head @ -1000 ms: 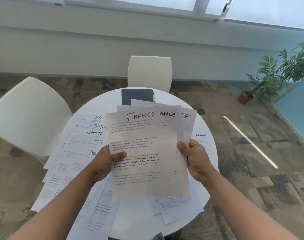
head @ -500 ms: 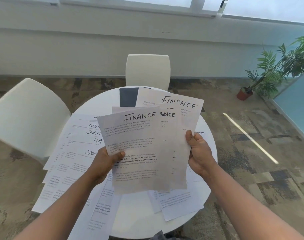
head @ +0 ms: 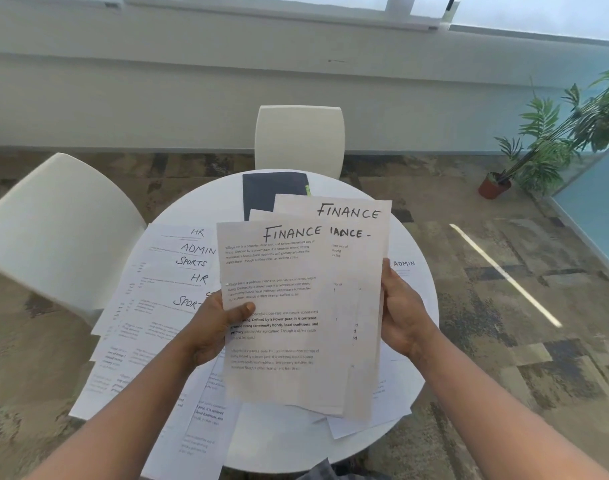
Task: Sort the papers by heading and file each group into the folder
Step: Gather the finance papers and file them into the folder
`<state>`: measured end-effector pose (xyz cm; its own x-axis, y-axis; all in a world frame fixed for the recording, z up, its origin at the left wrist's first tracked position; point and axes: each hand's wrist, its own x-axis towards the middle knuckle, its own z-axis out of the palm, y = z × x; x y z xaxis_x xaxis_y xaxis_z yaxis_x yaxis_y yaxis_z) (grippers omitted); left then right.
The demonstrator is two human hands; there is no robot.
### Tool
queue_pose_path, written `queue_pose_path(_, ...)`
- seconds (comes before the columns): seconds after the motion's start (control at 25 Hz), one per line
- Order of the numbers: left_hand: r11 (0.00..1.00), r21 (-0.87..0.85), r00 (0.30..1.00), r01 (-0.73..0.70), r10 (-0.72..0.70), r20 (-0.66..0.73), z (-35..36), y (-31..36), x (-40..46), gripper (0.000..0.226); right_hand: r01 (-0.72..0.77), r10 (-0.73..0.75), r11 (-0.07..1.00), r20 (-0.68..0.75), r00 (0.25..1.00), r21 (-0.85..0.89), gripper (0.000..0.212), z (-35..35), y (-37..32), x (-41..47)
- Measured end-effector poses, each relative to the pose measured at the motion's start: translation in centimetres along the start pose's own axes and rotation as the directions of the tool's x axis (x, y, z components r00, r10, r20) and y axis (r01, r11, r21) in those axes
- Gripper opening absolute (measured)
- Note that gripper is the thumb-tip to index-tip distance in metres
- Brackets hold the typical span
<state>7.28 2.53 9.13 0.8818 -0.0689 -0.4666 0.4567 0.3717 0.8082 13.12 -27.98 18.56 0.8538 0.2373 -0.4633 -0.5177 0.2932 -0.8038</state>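
Left hand [head: 211, 329] pinches the left edge of the FINANCE sheets [head: 296, 306]: thumb [head: 242, 311] lies flat on the front page, the other fingers curl behind and are hidden. Right hand [head: 402, 315] grips the right edge of the same stack, fingers curled round to the back, thumb side facing the person; exact finger spread cannot be told. The stack is held up between the two hands, above the table, slightly fanned: front sheet headed FINANCE, a second peeking out to the right of it, a third sticking up higher at the far right.

Just beyond the sheets' top edge, a dark folder [head: 268, 192] lies flat on the round white table [head: 206, 209], partly covered by the held pages.

Left of the left hand, a spread of overlapping papers [head: 164, 271] lies on the table with headings HR, ADMIN, SPORTS, some hanging over the near-left rim. Right of the right hand, a sheet headed ADMIN [head: 405, 268] lies on the table. Below the hands, more loose pages [head: 206, 403] sit under the stack.

Further out: white chair [head: 299, 138] behind the table, another white chair [head: 57, 230] at far left, potted plant [head: 552, 133] at far right on patterned carpet [head: 504, 341].
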Motion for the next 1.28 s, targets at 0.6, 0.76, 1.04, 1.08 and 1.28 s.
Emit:
queue_pose_path(0.6,0.995,-0.087,0.998,-0.039,0.035,-0.044,-1.0,-0.3,-0.6,0.063,-0.023,0.021,0.991,-0.020,1.000,-0.130,0.030,-1.5,1.5,0.8)
queue_pose_path(0.76,0.998,-0.058,0.999,-0.025,0.023,-0.033,-0.9,-0.1,-0.7,0.066,-0.020,0.020,0.998,-0.005,1.000,-0.054,0.040,-1.7,1.3,0.7)
queue_pose_path(1.04,0.989,-0.133,0.997,0.069,-0.065,0.033,0.8,0.0,-0.3,0.051,-0.141,0.140,0.990,0.048,0.989,0.023,0.033,-0.9,1.1,0.3)
queue_pose_path(1.08,0.985,-0.148,0.996,0.090,-0.086,0.034,1.3,-0.3,0.0,0.048,-0.148,0.147,0.989,0.051,0.988,0.018,0.033,-0.9,1.0,0.3)
queue_pose_path(1.28,0.962,-0.218,0.987,0.161,-0.153,0.054,3.8,-2.5,1.4,0.044,-0.192,0.193,0.981,0.066,0.979,-0.021,0.046,-1.8,0.8,1.0)
